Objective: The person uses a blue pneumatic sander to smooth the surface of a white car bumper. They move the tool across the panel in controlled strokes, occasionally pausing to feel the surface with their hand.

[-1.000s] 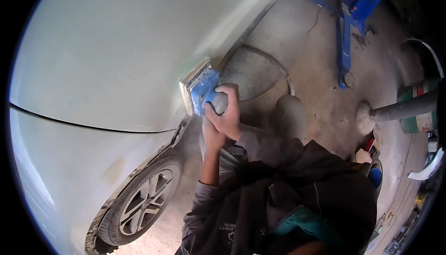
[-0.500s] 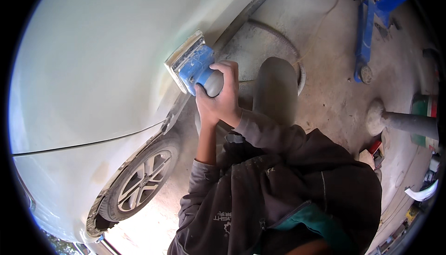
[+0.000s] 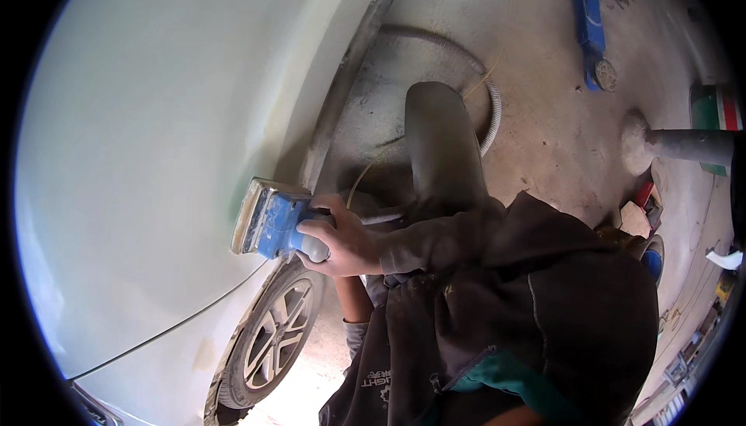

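My right hand (image 3: 338,239) grips the rounded knob of a blue, dust-covered sander (image 3: 276,224), whose flat pad rests against the pale car panel (image 3: 148,146), just above a dark seam line. Behind and below it, my left hand (image 3: 325,263) is mostly hidden, with its bare forearm coming up from below; I cannot see its fingers. Under the panel is a wheel (image 3: 276,337) with a silver rim in its arch.
My leg (image 3: 439,131) stands beside the car sill, inside the loop of a ribbed hose (image 3: 492,107) on the concrete floor. A blue lift arm (image 3: 590,22) is at upper right; a grey post (image 3: 684,142), green-and-red drum (image 3: 707,107) and assorted clutter (image 3: 641,216) line the right side.
The sander and both hands have moved down and leftward along the panel. My view has shifted, showing more of my leg and the hose.
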A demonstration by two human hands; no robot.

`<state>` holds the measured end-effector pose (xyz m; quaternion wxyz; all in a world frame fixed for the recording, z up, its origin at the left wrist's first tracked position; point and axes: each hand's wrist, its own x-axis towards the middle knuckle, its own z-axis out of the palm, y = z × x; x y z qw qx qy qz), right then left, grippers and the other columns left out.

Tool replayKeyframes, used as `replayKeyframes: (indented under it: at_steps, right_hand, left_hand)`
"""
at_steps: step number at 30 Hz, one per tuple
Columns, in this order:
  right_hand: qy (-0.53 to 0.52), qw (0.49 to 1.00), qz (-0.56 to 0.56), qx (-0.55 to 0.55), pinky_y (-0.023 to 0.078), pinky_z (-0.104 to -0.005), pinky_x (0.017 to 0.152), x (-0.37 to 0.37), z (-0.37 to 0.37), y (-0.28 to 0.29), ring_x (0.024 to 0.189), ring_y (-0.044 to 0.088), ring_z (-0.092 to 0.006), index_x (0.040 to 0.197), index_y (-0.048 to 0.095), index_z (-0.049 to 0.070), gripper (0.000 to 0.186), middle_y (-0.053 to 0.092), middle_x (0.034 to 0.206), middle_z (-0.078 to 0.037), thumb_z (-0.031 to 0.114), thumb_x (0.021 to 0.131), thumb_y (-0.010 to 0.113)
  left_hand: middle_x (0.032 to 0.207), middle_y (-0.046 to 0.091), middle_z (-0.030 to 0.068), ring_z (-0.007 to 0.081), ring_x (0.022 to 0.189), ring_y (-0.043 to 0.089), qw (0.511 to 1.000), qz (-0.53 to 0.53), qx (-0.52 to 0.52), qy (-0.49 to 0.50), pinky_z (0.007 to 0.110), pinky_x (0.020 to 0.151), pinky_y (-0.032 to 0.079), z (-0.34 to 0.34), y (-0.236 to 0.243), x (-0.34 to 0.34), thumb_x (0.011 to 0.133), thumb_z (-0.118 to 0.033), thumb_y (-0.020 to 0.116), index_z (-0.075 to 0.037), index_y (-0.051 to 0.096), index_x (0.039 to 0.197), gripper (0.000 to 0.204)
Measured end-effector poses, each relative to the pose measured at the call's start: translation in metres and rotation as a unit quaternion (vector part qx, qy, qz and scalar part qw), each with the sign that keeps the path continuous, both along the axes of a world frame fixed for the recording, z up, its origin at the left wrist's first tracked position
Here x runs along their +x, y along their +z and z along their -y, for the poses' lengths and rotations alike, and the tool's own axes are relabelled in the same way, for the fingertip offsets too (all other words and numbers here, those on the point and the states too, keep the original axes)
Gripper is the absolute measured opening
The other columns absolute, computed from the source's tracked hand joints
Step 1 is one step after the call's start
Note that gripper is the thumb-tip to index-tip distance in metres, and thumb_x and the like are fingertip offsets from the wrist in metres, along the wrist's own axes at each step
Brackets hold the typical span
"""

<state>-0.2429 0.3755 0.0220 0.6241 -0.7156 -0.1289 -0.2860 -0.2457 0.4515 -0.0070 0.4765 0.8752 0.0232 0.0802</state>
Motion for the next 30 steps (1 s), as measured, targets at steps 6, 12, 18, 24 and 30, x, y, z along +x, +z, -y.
replayKeyframes:
  at_steps: [6, 12, 18, 24, 30]
  right_hand:
    - [-0.045, 0.998, -0.026, 0.043, 0.05, -0.0419, 0.08, 0.036, 0.032, 0.01, 0.095, 0.056, -0.0342, 0.116, 0.05, 0.006, 0.061, 0.046, 0.114, -0.018, 0.012, 0.065, 0.082]
    - [-0.128, 0.989, -0.015, 0.073, 0.046, -0.0376, 0.084, 0.091, 0.095, 0.013, 0.094, 0.054, -0.0243, 0.115, 0.048, 0.002, 0.05, 0.052, 0.107, -0.016, 0.01, 0.074, 0.075]
    - [-0.107, 0.993, -0.015, 0.043, 0.045, -0.0374, 0.085, 0.078, 0.083, 0.018, 0.095, 0.053, -0.0229, 0.117, 0.045, 0.0, 0.05, 0.053, 0.106, -0.015, 0.011, 0.076, 0.073]
    - [-0.085, 0.996, -0.019, 0.023, 0.043, -0.0394, 0.086, 0.041, 0.042, 0.008, 0.095, 0.051, -0.0257, 0.117, 0.044, 0.001, 0.056, 0.049, 0.106, -0.015, 0.008, 0.07, 0.073]
    - [-0.055, 0.995, -0.061, 0.063, 0.043, -0.0417, 0.089, 0.041, 0.042, -0.003, 0.101, 0.05, -0.0308, 0.117, 0.044, 0.002, 0.057, 0.046, 0.111, -0.017, 0.008, 0.07, 0.075]
  left_hand:
    - [0.108, 0.062, 0.0202, 0.0346, 0.102, 0.061, 1.0, 0.022, 0.003, -0.004, 0.043, 0.088, 0.045, 0.029, 0.014, 0.026, 0.087, -0.038, 0.062, 0.005, 0.054, 0.115, 0.053]
    - [0.093, 0.07, 0.0232, 0.0378, 0.09, 0.069, 0.995, 0.058, -0.043, -0.072, 0.045, 0.078, 0.051, 0.086, 0.015, 0.076, 0.083, -0.03, 0.068, 0.007, 0.064, 0.103, 0.043]
    - [0.082, 0.068, 0.0252, 0.0433, 0.084, 0.067, 0.997, 0.049, -0.046, -0.045, 0.046, 0.073, 0.05, 0.071, 0.025, 0.065, 0.079, -0.031, 0.07, 0.004, 0.067, 0.091, 0.038]
    - [0.078, 0.066, 0.0259, 0.0457, 0.08, 0.065, 0.998, 0.049, 0.025, -0.034, 0.047, 0.066, 0.05, 0.022, 0.02, 0.021, 0.078, -0.026, 0.067, 0.003, 0.065, 0.084, 0.03]
    - [0.084, 0.067, 0.0265, 0.0456, 0.085, 0.066, 0.999, -0.017, -0.001, -0.037, 0.045, 0.07, 0.052, 0.017, 0.023, 0.02, 0.075, -0.02, 0.071, 0.005, 0.065, 0.094, 0.032]
